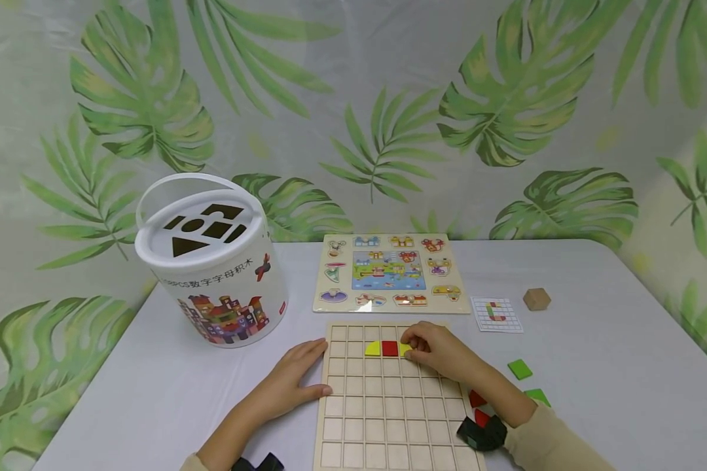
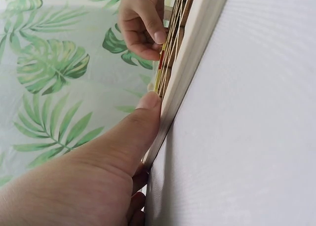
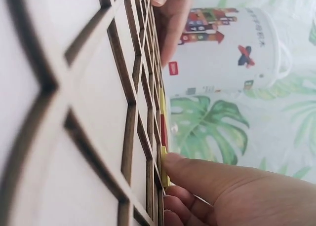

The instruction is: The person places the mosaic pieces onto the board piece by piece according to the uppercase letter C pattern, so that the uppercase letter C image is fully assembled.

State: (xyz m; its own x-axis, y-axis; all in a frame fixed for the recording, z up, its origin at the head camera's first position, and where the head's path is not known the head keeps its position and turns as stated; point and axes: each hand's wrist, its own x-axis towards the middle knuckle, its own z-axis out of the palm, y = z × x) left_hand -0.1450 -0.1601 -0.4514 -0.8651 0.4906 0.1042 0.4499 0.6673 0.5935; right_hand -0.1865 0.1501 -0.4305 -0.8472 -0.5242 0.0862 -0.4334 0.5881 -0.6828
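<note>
A wooden grid board (image 1: pixel 374 399) lies on the table. In its second row sit a yellow quarter-round tile (image 1: pixel 374 348) and a red square tile (image 1: pixel 390 348), side by side. Just right of the red one, my right hand (image 1: pixel 438 350) pinches a second yellow tile (image 3: pixel 165 167) between thumb and fingers at the board's surface; its outline is partly hidden. My left hand (image 1: pixel 291 383) rests against the board's left edge, thumb and fingers spread apart along it. In the left wrist view the thumb (image 2: pixel 143 120) touches the board's side.
Green tiles (image 1: pixel 520 369) and red tiles (image 1: pixel 482 417) lie right of the board, some partly under the right forearm. A pattern card (image 1: pixel 497 314), a wooden cube (image 1: pixel 537 299) and a picture puzzle (image 1: pixel 391 271) are behind. A white lidded bucket (image 1: pixel 218 281) stands at left.
</note>
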